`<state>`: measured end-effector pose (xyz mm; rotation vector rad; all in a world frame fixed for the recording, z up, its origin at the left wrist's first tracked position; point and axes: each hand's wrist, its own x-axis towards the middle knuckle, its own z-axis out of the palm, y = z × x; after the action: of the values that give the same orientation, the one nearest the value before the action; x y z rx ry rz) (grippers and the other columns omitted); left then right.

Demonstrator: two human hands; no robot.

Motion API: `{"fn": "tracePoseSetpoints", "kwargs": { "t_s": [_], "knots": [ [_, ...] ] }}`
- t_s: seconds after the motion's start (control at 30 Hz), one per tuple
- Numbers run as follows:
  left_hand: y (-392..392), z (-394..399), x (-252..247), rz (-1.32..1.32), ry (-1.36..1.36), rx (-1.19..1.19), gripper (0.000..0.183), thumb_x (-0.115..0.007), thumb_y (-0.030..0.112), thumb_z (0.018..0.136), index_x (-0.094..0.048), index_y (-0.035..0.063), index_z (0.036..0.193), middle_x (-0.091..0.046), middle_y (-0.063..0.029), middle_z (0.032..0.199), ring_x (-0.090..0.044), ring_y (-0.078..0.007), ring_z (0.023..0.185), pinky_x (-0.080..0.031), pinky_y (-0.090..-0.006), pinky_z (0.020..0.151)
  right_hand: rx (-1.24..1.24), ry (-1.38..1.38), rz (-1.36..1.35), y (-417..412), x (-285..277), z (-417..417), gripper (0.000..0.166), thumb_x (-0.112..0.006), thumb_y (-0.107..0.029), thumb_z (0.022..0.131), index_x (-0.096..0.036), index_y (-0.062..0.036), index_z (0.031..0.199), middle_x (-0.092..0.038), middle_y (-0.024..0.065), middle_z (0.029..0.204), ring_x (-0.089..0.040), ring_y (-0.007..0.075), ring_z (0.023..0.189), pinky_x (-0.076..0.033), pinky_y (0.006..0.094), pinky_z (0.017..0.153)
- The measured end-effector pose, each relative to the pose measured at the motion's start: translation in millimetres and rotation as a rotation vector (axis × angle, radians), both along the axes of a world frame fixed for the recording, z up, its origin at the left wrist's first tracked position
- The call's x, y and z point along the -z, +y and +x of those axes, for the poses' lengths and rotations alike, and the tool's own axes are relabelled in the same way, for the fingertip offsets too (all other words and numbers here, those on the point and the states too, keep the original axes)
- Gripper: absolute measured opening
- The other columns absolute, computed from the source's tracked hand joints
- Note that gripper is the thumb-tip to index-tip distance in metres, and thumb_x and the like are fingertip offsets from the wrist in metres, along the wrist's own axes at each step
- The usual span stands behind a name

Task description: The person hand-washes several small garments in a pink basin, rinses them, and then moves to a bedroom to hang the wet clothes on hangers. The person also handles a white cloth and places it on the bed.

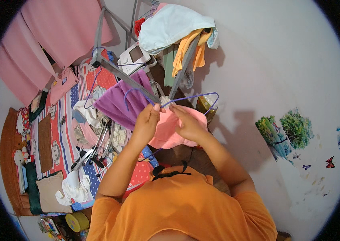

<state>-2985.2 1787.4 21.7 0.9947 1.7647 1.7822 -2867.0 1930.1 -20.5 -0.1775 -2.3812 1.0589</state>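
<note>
My left hand (147,122) pinches the neck of a purple hanger (194,96), with its hook curling out to the left. A pink fleecy cloth (165,134) hangs on this hanger, spread below both hands. Against the cloth lies my right hand (189,125), fingertips by the hanger's neck; whether it grips the cloth or only rests on it is hard to see. Just beyond, a purple cloth (127,102) hangs under the grey metal rack bar (127,79). Another purple hanger (93,86) hooks over the rack's left corner.
A bed (64,129) at the left bears piled clothes (88,123) and several metal hangers (97,144). On the rack's far side hang a light-blue garment (173,27) and an orange cloth (185,48). A white device (133,57) stands behind. The wall (278,75) bounds the right.
</note>
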Motion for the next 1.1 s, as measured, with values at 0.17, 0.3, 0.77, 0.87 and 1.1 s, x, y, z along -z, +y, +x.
{"fn": "tracePoseSetpoints", "kwargs": {
  "t_s": [0.17, 0.3, 0.77, 0.87, 1.1],
  "knots": [
    [-20.8, -18.2, -1.8, -0.08, 0.129, -0.189, 0.036, -0.04, 0.033, 0.102, -0.058, 0.0029, 0.093, -0.033, 0.0069, 0.063, -0.028, -0.0039, 0.056, -0.023, -0.021, 0.049, 0.317, -0.093, -0.138, 19.8, -13.0, 39.5, 0.03, -0.067, -0.014, 0.08, -0.062, -0.0036, 0.108, -0.06, 0.0166, 0.112, -0.059, 0.0276, 0.099, -0.047, 0.0332, 0.084],
    [-27.4, -18.7, -13.2, -0.016, -0.024, -0.16, 0.037, -0.042, 0.035, 0.101, -0.058, 0.0023, 0.095, -0.032, 0.0074, 0.063, -0.026, -0.0032, 0.055, -0.022, -0.0209, 0.048, 0.422, 0.171, -0.301, 22.2, 60.1, 46.4, 0.024, -0.067, -0.022, 0.085, -0.063, -0.0015, 0.098, -0.063, 0.0161, 0.094, -0.062, 0.0279, 0.084, -0.049, 0.0344, 0.075],
    [-14.9, -13.1, -17.1, -0.095, 0.244, -0.228, 0.031, -0.044, 0.028, 0.101, -0.06, 0.0027, 0.095, -0.044, 0.0021, 0.067, -0.04, -0.0077, 0.062, -0.036, -0.0245, 0.057, -0.174, -0.092, -0.473, -37.8, 14.1, 24.5, 0.021, -0.058, -0.02, 0.094, -0.059, 0.0006, 0.095, -0.059, 0.0015, 0.086, -0.056, 0.0114, 0.076, -0.045, 0.0294, 0.066],
    [-13.3, -20.7, -20.7, -0.048, 0.228, -0.254, 0.031, -0.044, 0.029, 0.1, -0.06, 0.0026, 0.094, -0.045, 0.0021, 0.065, -0.039, -0.0083, 0.058, -0.036, -0.025, 0.055, -0.153, 0.042, -0.682, -44.6, 10.3, 29.3, 0.023, -0.056, -0.02, 0.095, -0.056, 0.0004, 0.106, -0.055, -0.003, 0.091, -0.049, 0.0058, 0.087, -0.043, 0.0252, 0.075],
    [-25.6, -45.1, -41.9, -0.011, 0.131, -0.111, 0.037, -0.042, 0.037, 0.101, -0.058, 0.0034, 0.095, -0.033, 0.0078, 0.06, -0.027, -0.0027, 0.051, -0.021, -0.0207, 0.045, 0.044, -0.067, -0.777, -7.3, 103.4, 49.8, 0.033, -0.055, -0.019, 0.096, -0.052, -0.0006, 0.122, -0.06, 0.0051, 0.109, -0.056, 0.0119, 0.1, -0.044, 0.0258, 0.088]
  ]
}}
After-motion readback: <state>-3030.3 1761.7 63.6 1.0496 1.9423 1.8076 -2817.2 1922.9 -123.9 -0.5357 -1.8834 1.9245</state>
